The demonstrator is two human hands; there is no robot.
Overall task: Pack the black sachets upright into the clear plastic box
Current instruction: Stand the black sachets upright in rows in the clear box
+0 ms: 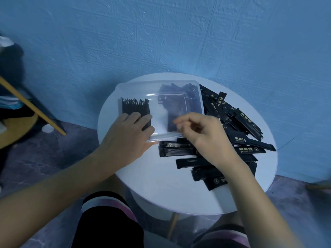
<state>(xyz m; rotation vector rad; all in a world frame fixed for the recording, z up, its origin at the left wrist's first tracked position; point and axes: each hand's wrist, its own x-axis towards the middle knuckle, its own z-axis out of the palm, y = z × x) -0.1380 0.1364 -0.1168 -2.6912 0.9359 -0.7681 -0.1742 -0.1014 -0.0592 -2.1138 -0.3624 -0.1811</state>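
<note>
Round white counter (161, 185), set against a blue textured wall (161, 33). Dark marbled floor (44, 158). At left: round wooden seat (16, 129), slanting yellow wooden bar (32, 104), small white object (47, 128) on the floor.

Table: round, with a white top (161, 185).
Far left of the top: a clear plastic box (136, 85) sat on the surface, its right side touching the heap.
Right and near right: loose black sachets (238, 126) lay flat in an overlapping heap, reaching almost to the right edge.
</note>
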